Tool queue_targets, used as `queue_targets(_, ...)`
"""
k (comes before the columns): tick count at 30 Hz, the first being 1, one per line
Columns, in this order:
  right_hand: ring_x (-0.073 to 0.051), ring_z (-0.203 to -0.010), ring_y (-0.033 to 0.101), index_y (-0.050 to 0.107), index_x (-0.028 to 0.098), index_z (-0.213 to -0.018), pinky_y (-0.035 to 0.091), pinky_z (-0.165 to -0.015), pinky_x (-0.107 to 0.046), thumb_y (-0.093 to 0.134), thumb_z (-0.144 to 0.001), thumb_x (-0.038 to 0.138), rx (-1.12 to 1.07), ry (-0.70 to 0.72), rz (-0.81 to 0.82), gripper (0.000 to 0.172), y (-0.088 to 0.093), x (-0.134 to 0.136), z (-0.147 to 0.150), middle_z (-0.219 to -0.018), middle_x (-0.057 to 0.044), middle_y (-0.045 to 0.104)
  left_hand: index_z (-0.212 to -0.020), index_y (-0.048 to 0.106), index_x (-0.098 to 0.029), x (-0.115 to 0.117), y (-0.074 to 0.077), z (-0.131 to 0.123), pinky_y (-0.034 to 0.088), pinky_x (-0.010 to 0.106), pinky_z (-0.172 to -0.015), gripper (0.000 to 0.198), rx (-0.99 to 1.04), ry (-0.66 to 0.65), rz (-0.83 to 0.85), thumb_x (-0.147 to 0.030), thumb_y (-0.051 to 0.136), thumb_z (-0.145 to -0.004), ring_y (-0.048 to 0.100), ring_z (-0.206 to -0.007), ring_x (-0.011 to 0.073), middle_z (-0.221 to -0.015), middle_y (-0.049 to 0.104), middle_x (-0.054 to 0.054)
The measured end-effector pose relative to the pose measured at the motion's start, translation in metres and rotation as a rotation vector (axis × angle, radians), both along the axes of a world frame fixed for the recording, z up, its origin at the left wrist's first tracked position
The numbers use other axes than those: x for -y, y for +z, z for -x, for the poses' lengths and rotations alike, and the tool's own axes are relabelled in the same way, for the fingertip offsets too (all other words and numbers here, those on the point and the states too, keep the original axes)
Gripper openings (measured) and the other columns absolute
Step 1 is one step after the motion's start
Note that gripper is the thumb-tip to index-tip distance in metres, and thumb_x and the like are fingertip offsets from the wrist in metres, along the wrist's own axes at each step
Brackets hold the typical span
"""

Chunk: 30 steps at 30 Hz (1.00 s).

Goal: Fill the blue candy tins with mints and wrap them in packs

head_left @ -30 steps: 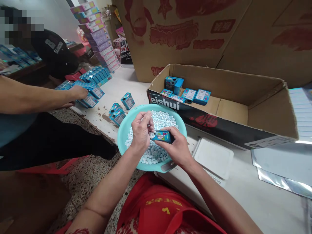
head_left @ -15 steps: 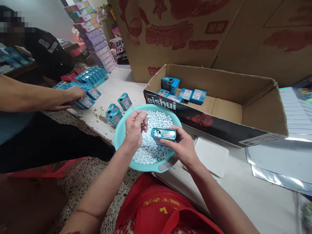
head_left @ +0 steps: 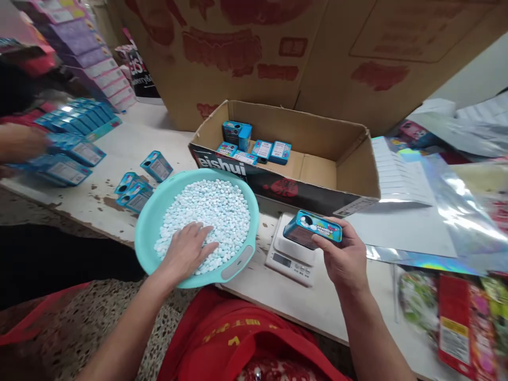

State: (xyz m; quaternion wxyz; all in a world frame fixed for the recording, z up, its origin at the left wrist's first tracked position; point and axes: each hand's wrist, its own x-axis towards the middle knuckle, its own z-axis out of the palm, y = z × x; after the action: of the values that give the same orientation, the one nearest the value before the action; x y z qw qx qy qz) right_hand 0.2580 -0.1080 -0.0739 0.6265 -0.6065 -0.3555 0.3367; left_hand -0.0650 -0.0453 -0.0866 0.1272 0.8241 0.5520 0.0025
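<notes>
My left hand (head_left: 188, 251) rests on the small white candies (head_left: 214, 206) in a turquoise basin (head_left: 145, 233), its fingers spread and nothing gripped. In my right hand (head_left: 347, 254) is a blue candy tin (head_left: 327, 228), tilted, with a round hole in its top where white candies show. The tin is over a white digital scale (head_left: 296, 264); whether it touches the plate I cannot tell. Several similar blue tins (head_left: 156, 165) stand on the table left of the basin.
An open cardboard box (head_left: 337, 159) behind the basin holds several blue tins (head_left: 280, 152). A large carton (head_left: 278, 58) stands behind it. A co-worker's blurred hand (head_left: 24, 143) is among blue tins at the left. Shiny sheets (head_left: 413, 233) and colourful packets (head_left: 456, 323) lie right.
My left hand has gone down from above the basin onto the candies and opened. My right hand has carried the tin right, from over the basin to the scale. The view has turned right.
</notes>
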Motion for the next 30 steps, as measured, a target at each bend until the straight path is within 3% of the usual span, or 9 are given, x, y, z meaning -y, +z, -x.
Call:
queue_targets(3, -0.019, -0.077, 0.064, 0.063, 0.022, -0.089, 0.054, -0.072, -0.036, 0.084, -0.055, 0.036, 0.024, -0.082, 0.041, 0.043, -0.022, 0.006, -0.017, -0.084, -0.001, 0.065, -0.124, 0.058, -0.022, -0.006, -0.001, -0.005, 0.039, 0.050, -0.098, 0.043, -0.045, -0.008, -0.010, -0.045, 0.044, -0.090, 0.047, -0.124, 0.0335, -0.130, 0.056, 0.014)
queue_targets(7, -0.018, -0.076, 0.063, 0.061, 0.021, -0.090, 0.054, -0.073, -0.036, 0.084, -0.053, 0.037, 0.000, -0.119, 0.056, 0.046, -0.043, 0.006, -0.017, -0.083, 0.000, 0.066, -0.125, 0.057, -0.020, -0.009, 0.003, -0.011, 0.042, 0.050, -0.091, 0.046, -0.123, -0.023, -0.011, -0.046, 0.039, -0.092, 0.048, -0.121, 0.0355, -0.129, 0.056, 0.015)
queue_targets(11, -0.021, -0.083, 0.065, 0.060, 0.023, -0.094, 0.054, -0.077, -0.039, 0.083, -0.054, 0.040, 0.032, -0.063, 0.070, 0.049, -0.047, 0.005, -0.014, -0.092, -0.003, 0.067, -0.119, 0.060, -0.019, -0.009, 0.007, -0.013, 0.043, 0.047, -0.084, 0.044, -0.141, -0.022, -0.022, -0.045, 0.041, -0.090, 0.052, -0.111, 0.0360, -0.117, 0.061, 0.015)
queue_targets(15, -0.026, -0.107, 0.061, 0.060, 0.023, -0.106, 0.049, -0.092, -0.044, 0.081, -0.057, 0.047, 0.087, 0.012, 0.007, 0.059, -0.050, 0.014, -0.026, -0.112, -0.009, 0.065, -0.104, 0.064, -0.020, -0.009, 0.004, -0.010, 0.044, 0.041, -0.082, 0.035, -0.015, -0.020, -0.025, -0.041, 0.041, -0.088, 0.056, -0.099, 0.0313, -0.101, 0.065, 0.013)
queue_targets(19, -0.024, -0.106, 0.061, 0.061, 0.020, -0.106, 0.046, -0.096, -0.047, 0.067, -0.074, 0.054, 0.052, -0.119, -0.055, 0.048, -0.056, 0.032, -0.045, -0.110, -0.011, 0.065, -0.083, 0.065, -0.024, -0.011, 0.002, -0.005, 0.045, 0.037, -0.079, 0.032, 0.163, 0.014, -0.023, -0.038, 0.037, -0.087, 0.058, -0.093, 0.0284, -0.089, 0.066, 0.009)
queue_targets(22, -0.020, -0.092, 0.065, 0.064, 0.019, -0.099, 0.049, -0.091, -0.045, 0.071, -0.074, 0.046, 0.026, -0.248, -0.040, 0.038, -0.056, 0.042, -0.053, -0.098, -0.007, 0.067, -0.078, 0.066, -0.024, -0.018, 0.007, -0.003, 0.046, 0.035, -0.076, 0.026, 0.383, 0.162, -0.019, -0.043, 0.049, -0.082, 0.059, -0.088, 0.0265, -0.087, 0.067, 0.007)
queue_targets(24, -0.018, -0.085, 0.065, 0.065, 0.019, -0.094, 0.050, -0.088, -0.043, 0.075, -0.070, 0.042, 0.013, -0.308, -0.022, 0.035, -0.054, 0.046, -0.055, -0.092, -0.005, 0.067, -0.076, 0.067, -0.022, -0.025, 0.013, -0.003, 0.046, 0.028, -0.063, 0.022, 0.633, 0.360, 0.066, -0.043, 0.061, -0.073, 0.059, -0.076, 0.0211, -0.080, 0.066, 0.005)
queue_targets(27, -0.017, -0.082, 0.065, 0.067, 0.019, -0.091, 0.050, -0.088, -0.043, 0.078, -0.068, 0.039, 0.006, -0.350, 0.003, 0.032, -0.053, 0.047, -0.055, -0.089, -0.004, 0.068, -0.075, 0.067, -0.018, -0.034, 0.024, -0.004, 0.032, 0.017, -0.041, 0.022, 1.131, 0.679, 0.343, -0.033, 0.074, -0.062, 0.048, -0.054, 0.0097, -0.065, 0.058, 0.002)
queue_targets(30, -0.016, -0.080, 0.064, 0.067, 0.019, -0.090, 0.050, -0.088, -0.043, 0.078, -0.067, 0.038, 0.021, -0.362, 0.015, 0.031, -0.053, 0.045, -0.053, -0.087, -0.004, 0.068, -0.075, 0.065, -0.014, -0.037, 0.032, -0.007, 0.026, 0.011, -0.034, 0.017, 1.484, 0.825, 0.595, -0.026, 0.072, -0.066, 0.043, -0.048, 0.0048, -0.063, 0.054, 0.001)
